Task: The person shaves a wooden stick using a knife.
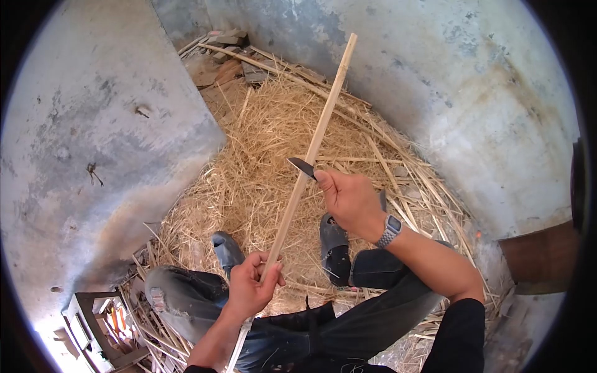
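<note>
Left hand [254, 287] pinches long pale wooden strip [321, 130] low down, between thumb and fingers; right hand [351, 204], fingers curled tight, grips dark knife [301, 166] across it. Strip slants above straw-like shavings [264, 140]; looks light, stiff, likely splintery: best held by flat faces.

A black sleeve [459, 332] is ending near the right elbow. Dark, faded trousers [379, 320] are showing a frayed patch [158, 300] at the left knee. A silvery, squarish watch [390, 230] is circling the right wrist, and dark shoes [227, 250] are covering the feet.
</note>
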A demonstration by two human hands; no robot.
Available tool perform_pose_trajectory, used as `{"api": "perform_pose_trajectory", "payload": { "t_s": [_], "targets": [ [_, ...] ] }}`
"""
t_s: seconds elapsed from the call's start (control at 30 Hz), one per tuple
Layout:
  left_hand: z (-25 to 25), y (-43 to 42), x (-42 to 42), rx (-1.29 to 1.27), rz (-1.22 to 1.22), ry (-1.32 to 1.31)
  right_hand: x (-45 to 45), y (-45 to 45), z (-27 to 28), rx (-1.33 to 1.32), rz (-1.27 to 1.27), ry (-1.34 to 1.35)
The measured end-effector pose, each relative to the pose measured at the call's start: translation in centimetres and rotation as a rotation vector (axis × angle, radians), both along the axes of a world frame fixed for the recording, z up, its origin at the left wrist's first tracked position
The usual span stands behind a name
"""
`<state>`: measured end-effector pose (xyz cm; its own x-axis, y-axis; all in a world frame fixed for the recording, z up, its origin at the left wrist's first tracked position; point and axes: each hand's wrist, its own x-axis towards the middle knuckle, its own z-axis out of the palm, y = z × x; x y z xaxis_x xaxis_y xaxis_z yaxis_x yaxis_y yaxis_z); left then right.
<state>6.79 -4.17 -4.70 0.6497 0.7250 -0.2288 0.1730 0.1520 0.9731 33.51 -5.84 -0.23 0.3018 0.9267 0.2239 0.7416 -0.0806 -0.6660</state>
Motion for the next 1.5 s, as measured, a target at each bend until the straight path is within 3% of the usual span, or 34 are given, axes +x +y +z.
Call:
{"api": "perform_pose_trajectory", "payload": {
  "t_s": [0.07, 0.13, 0.23, 0.3, 0.47, 0.57, 0.63, 0.77, 0.87, 1.0, 1.1, 1.27, 1.4, 1.5],
  "targets": [
    [-0.1, 0.0, 0.3, -0.008, 0.01, -0.007, -0.7, -0.6, -0.2, -0.001, -0.022, -0.036],
    [-0.8, 0.1, 0.3, 0.059, 0.022, 0.034, -3.8, -2.7, -1.7, -0.114, 0.318, -0.063],
    [-0.3, 0.1, 0.1, 0.037, 0.017, 0.036, -4.0, -2.6, -1.8, -0.158, 0.341, -0.107],
    [0.0, 0.2, -0.3, -0.071, -0.002, 0.0, -1.1, -0.7, -0.9, 0.023, 0.105, -0.043],
    [1.1, 0.5, -0.9, -0.306, -0.086, -0.041, 6.2, 2.0, 1.5, 0.058, -0.156, -0.07],
    [1.2, 0.5, -0.6, -0.316, -0.075, -0.069, 2.0, 0.1, -0.7, 0.108, 0.071, -0.136],
    [1.1, 0.9, -0.4, -0.287, -0.038, -0.073, -1.8, -1.6, -0.8, -0.055, 0.248, -0.084],
    [1.0, 0.8, -1.1, -0.272, -0.052, -0.081, -0.2, -0.4, -0.7, -0.019, 0.218, -0.178],
    [1.2, 0.9, -1.1, -0.309, -0.102, -0.106, 3.8, 1.1, 1.4, 0.042, -0.09, 0.011],
    [1.2, 0.9, -1.3, -0.333, -0.156, -0.113, 3.3, 0.1, 2.1, 0.11, -0.021, 0.062],
    [1.0, 1.1, -1.2, -0.329, -0.151, -0.124, 0.1, -1.1, 1.3, 0.251, 0.096, -0.054],
    [0.9, 1.3, -1.1, -0.331, -0.133, -0.133, -4.4, -4.0, 1.5, -0.329, 0.425, -0.028],
    [0.8, 1.1, -1.1, -0.341, -0.096, -0.136, -4.6, -3.5, -0.1, -0.296, 0.402, -0.122],
    [0.8, 1.0, -1.4, -0.355, -0.082, -0.122, -1.6, -1.3, -0.4, -0.206, 0.141, -0.126]
  ]
}}
